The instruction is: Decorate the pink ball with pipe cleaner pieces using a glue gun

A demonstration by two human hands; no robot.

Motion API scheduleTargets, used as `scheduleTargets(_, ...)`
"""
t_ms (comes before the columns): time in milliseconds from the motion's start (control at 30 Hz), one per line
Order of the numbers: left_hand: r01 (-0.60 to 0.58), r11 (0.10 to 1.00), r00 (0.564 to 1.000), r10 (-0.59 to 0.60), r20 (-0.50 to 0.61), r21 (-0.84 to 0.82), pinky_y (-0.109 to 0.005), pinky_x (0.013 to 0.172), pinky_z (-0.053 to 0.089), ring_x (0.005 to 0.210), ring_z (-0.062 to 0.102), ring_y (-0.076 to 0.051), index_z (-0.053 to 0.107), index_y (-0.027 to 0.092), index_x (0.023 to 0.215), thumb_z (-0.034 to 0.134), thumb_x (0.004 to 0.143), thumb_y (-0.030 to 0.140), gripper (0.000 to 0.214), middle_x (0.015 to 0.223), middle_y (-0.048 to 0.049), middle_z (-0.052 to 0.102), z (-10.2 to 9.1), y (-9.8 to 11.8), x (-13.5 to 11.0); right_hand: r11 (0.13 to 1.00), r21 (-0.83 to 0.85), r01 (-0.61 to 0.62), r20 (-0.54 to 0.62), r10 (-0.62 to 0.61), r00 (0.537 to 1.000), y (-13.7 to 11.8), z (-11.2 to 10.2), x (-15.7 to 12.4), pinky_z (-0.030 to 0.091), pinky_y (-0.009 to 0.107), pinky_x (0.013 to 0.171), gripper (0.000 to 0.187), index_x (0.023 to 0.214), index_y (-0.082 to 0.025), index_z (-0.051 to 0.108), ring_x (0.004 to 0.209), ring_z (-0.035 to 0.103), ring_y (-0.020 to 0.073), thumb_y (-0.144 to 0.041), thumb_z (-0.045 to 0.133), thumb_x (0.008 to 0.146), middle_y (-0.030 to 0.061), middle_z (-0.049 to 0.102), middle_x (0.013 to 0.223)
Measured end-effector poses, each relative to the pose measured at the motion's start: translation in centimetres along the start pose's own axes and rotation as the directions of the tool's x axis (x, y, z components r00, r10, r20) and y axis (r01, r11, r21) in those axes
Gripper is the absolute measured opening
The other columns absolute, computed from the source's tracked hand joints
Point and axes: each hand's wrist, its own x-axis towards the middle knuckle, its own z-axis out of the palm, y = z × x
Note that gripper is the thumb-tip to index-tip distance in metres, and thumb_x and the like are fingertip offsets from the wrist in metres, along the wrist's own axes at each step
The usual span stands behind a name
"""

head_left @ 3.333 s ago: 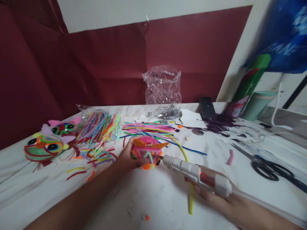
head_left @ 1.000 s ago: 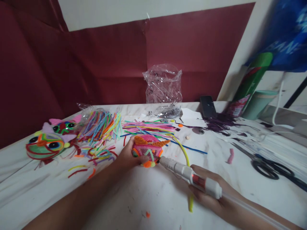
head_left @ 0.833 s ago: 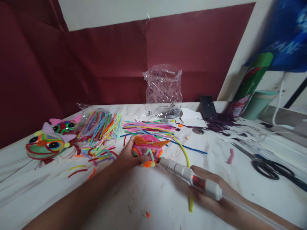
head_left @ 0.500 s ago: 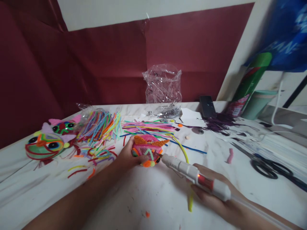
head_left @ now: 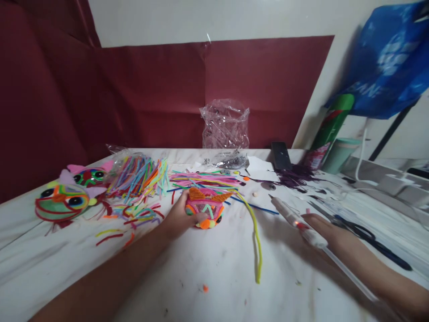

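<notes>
My left hand [head_left: 181, 214] is closed on a small round craft animal [head_left: 208, 208], made of pink and orange pipe cleaners with pointed orange ears. Its thumb presses on the front, beside a pale green zigzag and an orange pom-pom. Off to the right, my right hand [head_left: 323, 230] holds a white hot glue gun [head_left: 300, 223] with a small lit red light; a clear glue stick sticks out of its back end. The gun's nozzle points up and left, apart from the animal. Between the hands lies a long yellow pipe cleaner [head_left: 257, 241].
Two finished-looking craft animals [head_left: 62, 205] sit at the left. Beside them are a bundle of coloured pipe cleaners [head_left: 139, 174] and loose cut pieces [head_left: 137, 213]. Scissors [head_left: 362, 232] lie at the right, near a power strip [head_left: 395, 185]. A clear plastic bag [head_left: 224, 127] stands at the back.
My right hand has drawn the glue gun away from the craft animal, to the right. My left hand still holds the animal in about the same place.
</notes>
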Motion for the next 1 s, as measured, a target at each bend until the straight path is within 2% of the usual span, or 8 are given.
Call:
scheduleTargets(133,0.003,0.999,1.0,-0.003,-0.007,0.034,-0.039,0.093,0.047,0.11,0.06,-0.029,0.044,0.021,0.123,0.078,0.062,0.031,0.07,0.119,-0.0087,0.063,0.0,0.5,-0.2,0.969,-0.246,-0.008,0.142,0.044,0.989,3.4,0.3,-1.4,0.054,0.033,0.059,0.032,0.094,-0.017,0.063,0.073,0.069,0.0254,-0.01,0.043,0.069,0.0142,0.067,0.103)
scheduleTargets(300,-0.042,0.998,0.999,0.042,-0.007,0.042,-0.036,0.093,0.047,0.11,0.06,-0.027,0.046,0.022,0.122,0.077,0.062,0.029,0.068,0.121,-0.0082,0.062,0.0,0.3,-0.2,0.979,-0.169,0.111,0.244,-0.068,0.967,3.8,-1.6,-1.6,0.055,0.038,0.077,0.031,0.107,-0.018,0.065,0.091,0.067,0.0286,-0.025,0.059,0.077,0.0138,0.068,0.105)
scheduleTargets(367,-0.055,0.997,0.998,0.056,-0.012,0.046,-0.038,0.094,0.046,0.11,0.059,-0.028,0.045,0.021,0.123,0.077,0.063,0.03,0.068,0.12,-0.0088,0.062,-0.1,0.0,-0.1,0.977,-0.122,0.173,0.205,-0.145,0.968,2.3,-2.6,-1.0,0.055,0.038,0.079,0.03,0.108,-0.021,0.065,0.095,0.066,0.0282,-0.029,0.06,0.079,0.0124,0.068,0.107)
scheduleTargets(467,-0.047,0.998,0.999,0.047,-0.006,0.05,-0.04,0.094,0.046,0.11,0.059,-0.028,0.043,0.022,0.126,0.076,0.065,0.033,0.069,0.122,-0.0089,0.062,-0.1,-0.4,0.0,0.968,-0.042,0.246,0.028,-0.245,0.969,-1.9,-3.1,0.5,0.054,0.035,0.074,0.017,0.097,-0.022,0.065,0.087,0.067,0.0235,-0.025,0.052,0.087,0.0105,0.069,0.094)
scheduleTargets(633,-0.034,0.999,0.999,0.034,-0.01,0.042,-0.035,0.091,0.048,0.108,0.061,-0.026,0.043,0.023,0.123,0.076,0.066,0.034,0.067,0.118,-0.0071,0.064,0.1,-0.2,-0.2,0.877,0.057,0.477,-0.067,-0.473,0.878,-9.9,-0.9,4.1,0.049,0.03,0.064,0.021,0.087,-0.016,0.063,0.07,0.061,0.0185,-0.015,0.043,0.091,0.009,0.066,0.075)
scheduleTargets(800,-0.086,0.996,0.996,0.086,-0.009,0.032,-0.036,0.091,0.047,0.109,0.06,-0.027,0.043,0.02,0.123,0.075,0.066,0.031,0.067,0.118,-0.0088,0.063,0.3,-0.1,-0.4,0.902,0.233,0.365,-0.078,-0.356,0.931,-13.9,2.5,6.9,0.045,0.024,0.062,0.015,0.079,-0.017,0.06,0.068,0.059,0.0148,-0.011,0.047,0.085,0.0051,0.063,0.073)
scheduleTargets(900,-0.104,0.993,0.994,0.104,-0.009,0.049,-0.036,0.092,0.047,0.11,0.059,-0.027,0.044,0.02,0.121,0.075,0.064,0.028,0.066,0.117,-0.0082,0.063,0.2,-0.3,-0.3,0.938,0.252,0.238,-0.048,-0.233,0.971,-14.8,4.0,7.8,0.041,0.022,0.056,0.007,0.075,-0.018,0.056,0.061,0.055,0.013,-0.014,0.056,0.08,0.0012,0.06,0.069)
scheduleTargets(1000,-0.122,0.989,0.992,0.124,-0.017,0.089,-0.035,0.094,0.045,0.113,0.057,-0.026,0.044,0.021,0.12,0.075,0.064,0.026,0.064,0.12,-0.0076,0.061,0.1,-0.4,-0.2,0.948,0.226,0.224,-0.045,-0.22,0.975,-15.0,4.9,8.4,0.038,0.023,0.055,0.009,0.075,-0.018,0.055,0.061,0.052,0.0138,-0.022,0.06,0.08,0.0013,0.058,0.069)
